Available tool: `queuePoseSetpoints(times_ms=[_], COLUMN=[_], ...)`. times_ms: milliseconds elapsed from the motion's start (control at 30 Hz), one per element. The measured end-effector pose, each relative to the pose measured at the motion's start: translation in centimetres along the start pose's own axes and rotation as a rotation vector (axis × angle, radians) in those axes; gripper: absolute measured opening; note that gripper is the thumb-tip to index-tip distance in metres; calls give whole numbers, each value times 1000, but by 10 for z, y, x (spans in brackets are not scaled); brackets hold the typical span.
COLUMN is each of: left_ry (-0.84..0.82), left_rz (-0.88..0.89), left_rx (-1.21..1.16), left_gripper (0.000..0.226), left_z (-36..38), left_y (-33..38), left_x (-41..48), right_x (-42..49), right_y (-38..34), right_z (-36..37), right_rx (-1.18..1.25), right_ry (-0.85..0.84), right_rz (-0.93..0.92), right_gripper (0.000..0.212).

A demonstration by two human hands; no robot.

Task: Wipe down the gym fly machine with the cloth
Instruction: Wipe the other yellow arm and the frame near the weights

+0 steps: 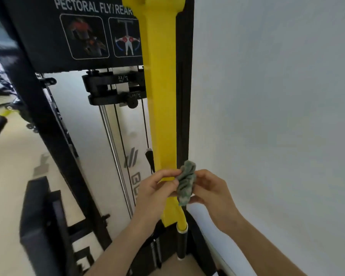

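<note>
One yellow arm (163,116), top cut off, partly hidden behind left hand (155,190); one cloth (186,182) pinched between it and right hand (211,190).

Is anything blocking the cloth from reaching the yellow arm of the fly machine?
Nothing visible does. The left hand and right hand pinch the bunched cloth directly in front of the lower right edge of the yellow arm.

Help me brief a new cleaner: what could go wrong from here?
1. The cloth is bunched between the left hand and right hand, so it may wipe only a narrow strip of the yellow arm.
2. Cables run close beside that arm; fingers or cloth could snag there.
</note>
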State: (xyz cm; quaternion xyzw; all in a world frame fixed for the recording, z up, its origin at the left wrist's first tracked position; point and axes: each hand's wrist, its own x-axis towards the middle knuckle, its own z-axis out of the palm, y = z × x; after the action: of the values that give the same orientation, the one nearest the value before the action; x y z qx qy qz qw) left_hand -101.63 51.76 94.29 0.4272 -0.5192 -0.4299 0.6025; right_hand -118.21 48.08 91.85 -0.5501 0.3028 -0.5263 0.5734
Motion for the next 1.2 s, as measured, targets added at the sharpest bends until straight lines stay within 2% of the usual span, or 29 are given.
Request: queuePoseSetpoints(times_ms=[67,167,267,400,533,633,767,900,1067,1200], left_ry=[103,359,473,472,434,458,515,559,606,537], left_rz=[37,95,112,125,82,143,196,210,205,175], left_rx=[105,223,261,360,459,452,407,374,426,576], left_gripper=[34,28,23,38,51,49,51,50,46,59], left_z=[10,11,3,-2,2,5,8,12,20,22], left_y=[-1,-3,-3,-6,-19,-34,-51,-64,-85,-105], left_x=[-2,-2,-2,13,31,33,32,32,21,-1], right_x=[9,30,49,74,89,96,99,89,70,55], right_y=[2,12,33,61,70,63,46,59,101,132], right_z=[-15,-39,-56,-55,-30,-18,-28,-39,-47,-56], right_rx=[10,-76,-211,-311,-254,-250,-217,-372,-408,-396], right_ry=[-31,6,39,19,-175,-245,-294,-305,-255,-267], right_rz=[44,108,200,251,296,208,72,-7,77,141], right_gripper=[19,17,15,16,25,30,25,13,21,23])
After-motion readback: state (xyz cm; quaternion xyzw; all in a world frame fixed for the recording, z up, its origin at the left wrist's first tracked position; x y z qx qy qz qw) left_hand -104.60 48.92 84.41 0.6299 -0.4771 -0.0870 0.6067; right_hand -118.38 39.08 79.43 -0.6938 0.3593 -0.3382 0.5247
